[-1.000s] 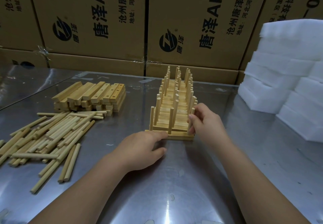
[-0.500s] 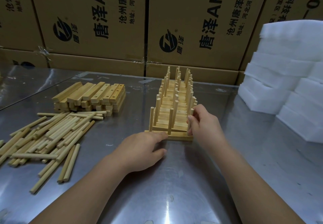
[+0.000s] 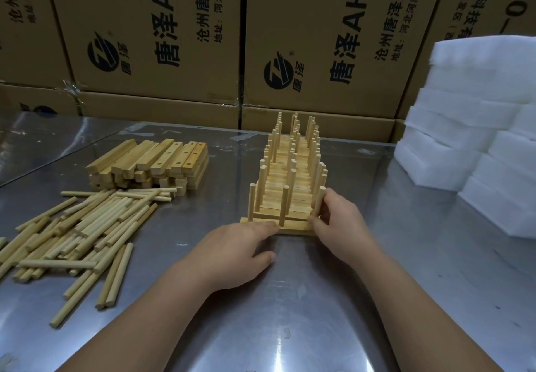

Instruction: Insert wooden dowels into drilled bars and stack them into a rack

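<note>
Head view: right hand (image 3: 340, 226) pinches pale upright wooden dowel (image 3: 318, 202) at the right end of the front drilled wooden bar (image 3: 294, 224) on the steel table (image 3: 324, 308), left hand (image 3: 240, 251) pressing that bar with flat fingers; dowel judged light, stiff, best gripped low.

1 head-worn wide-angle view looks forward and down, close over the table (image 3: 319, 299); rack (image 3: 290, 174) at 12 o'clock.

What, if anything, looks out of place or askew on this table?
Nothing looks damaged or spilled. Only the loose dowels on the left are untidy: a scattered heap, several crossing the others. In the rack the dowel rows look regular, and the right hand holds its front right dowel.
</note>
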